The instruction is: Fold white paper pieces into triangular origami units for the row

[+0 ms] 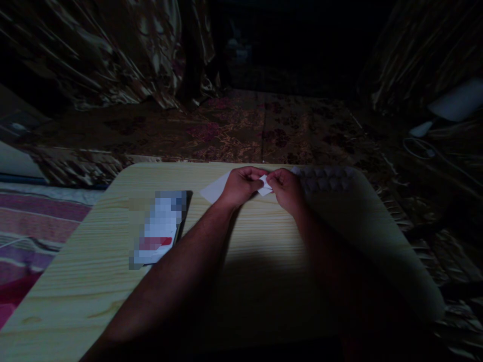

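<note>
Near the far edge of the wooden table (264,236), both my hands pinch one small piece of folded white paper (265,190). My left hand (241,187) grips its left side, fingers curled with the thumb on top. From the right, my right hand (286,187) pinches the other side. A larger white sheet of paper (213,189) lies flat on the table, partly behind my left hand. To the right of my right hand sit several small dark folded-looking pieces (326,179) in rows; the dim light hides their detail.
A blurred-out white and blue packet or booklet (160,226) lies at the left of the table, beside my left forearm. Patterned brown cloth (241,125) stretches beyond the far edge. At right stand a pale lamp-like object (458,100) and a white cable (417,151). Striped fabric (45,216) is at left.
</note>
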